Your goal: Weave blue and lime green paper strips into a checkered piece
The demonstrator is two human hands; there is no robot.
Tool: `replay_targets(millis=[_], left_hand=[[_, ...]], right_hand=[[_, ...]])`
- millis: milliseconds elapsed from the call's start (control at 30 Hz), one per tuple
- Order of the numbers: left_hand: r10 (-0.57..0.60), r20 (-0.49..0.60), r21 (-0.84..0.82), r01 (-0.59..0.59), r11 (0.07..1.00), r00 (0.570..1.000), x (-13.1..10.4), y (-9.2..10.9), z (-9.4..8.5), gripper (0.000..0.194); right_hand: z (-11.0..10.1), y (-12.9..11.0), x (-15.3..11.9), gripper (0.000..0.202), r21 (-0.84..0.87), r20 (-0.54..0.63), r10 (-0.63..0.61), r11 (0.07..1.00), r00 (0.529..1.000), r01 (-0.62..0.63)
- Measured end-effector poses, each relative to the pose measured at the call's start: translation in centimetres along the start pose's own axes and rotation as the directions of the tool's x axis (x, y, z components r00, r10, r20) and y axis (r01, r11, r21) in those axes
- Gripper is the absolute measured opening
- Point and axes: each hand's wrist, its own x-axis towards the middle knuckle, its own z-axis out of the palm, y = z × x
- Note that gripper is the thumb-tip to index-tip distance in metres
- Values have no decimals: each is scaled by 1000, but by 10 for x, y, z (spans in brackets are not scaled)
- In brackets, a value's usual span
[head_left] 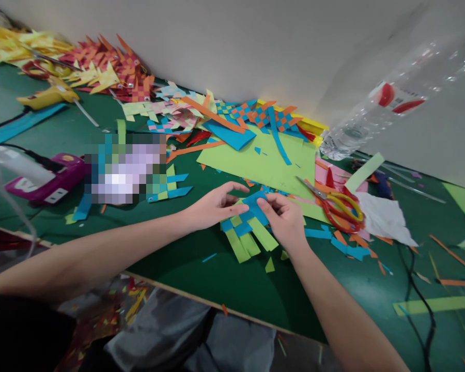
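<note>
A woven piece of blue and green paper strips (242,227) is held just over the table, its loose green ends fanning toward me. My right hand (284,214) pinches its blue upper edge between thumb and fingers. On the opposite side, my left hand (219,206) rests its thumb on the weave, with the index finger arched above and the other fingers partly hidden. Small green and blue scraps lie just below the piece. Left of my left hand lies another blue and green woven paper piece (170,188).
Scissors (335,204) with red and yellow handles lie right of my hands, beside a white tissue (385,217). Green paper sheets (256,155) lie behind. A plastic bottle (391,98) leans at the wall. At left are a yellow glue gun (48,95) and a purple power strip (48,178).
</note>
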Motion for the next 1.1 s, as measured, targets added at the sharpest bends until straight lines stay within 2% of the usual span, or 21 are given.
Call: replay_targets(millis=[133,233,300,400,467,567,667,767,933,1000,1100], left_hand=[[-17,59,140,9,990,998,1,-1,-1,33],[19,51,239,-31,971,999,0,0,-2,32],[52,-13,229,-48,972,999,0,1,-4,32],[97,-188,151,-68,986,977,0,2,-7,33],[134,-291,83,-115,990,947,1,2,-9,33],[182,-368,21,-188,982,912,3,0,-10,35],[187,-371,16,-195,981,910,4,0,-10,39],[163,-374,62,-150,987,913,3,4,-9,41],[178,-309,176,-127,976,934,1,7,-10,26],[204,-290,214,-145,966,935,1,7,-10,26],[218,-293,237,-150,960,931,1,7,-10,25]], right_hand=[[3,-7,-6,21,-58,33,-62,996,998,64],[2,-11,-8,24,-51,78,-68,996,995,72],[0,-11,-7,34,24,102,-36,999,994,34],[-4,-7,-2,37,68,115,-13,998,993,5],[-4,-5,0,33,-34,79,-25,999,997,28],[-3,-5,0,26,-230,-16,-63,971,998,58],[-2,-7,-3,22,-291,-51,-153,948,987,132],[-2,-6,-5,16,-377,-39,-276,894,960,242],[1,-2,-4,11,-452,47,-468,778,882,437],[3,-3,-5,13,-426,60,-478,781,876,456],[3,-6,-5,18,-400,57,-434,815,899,419]])
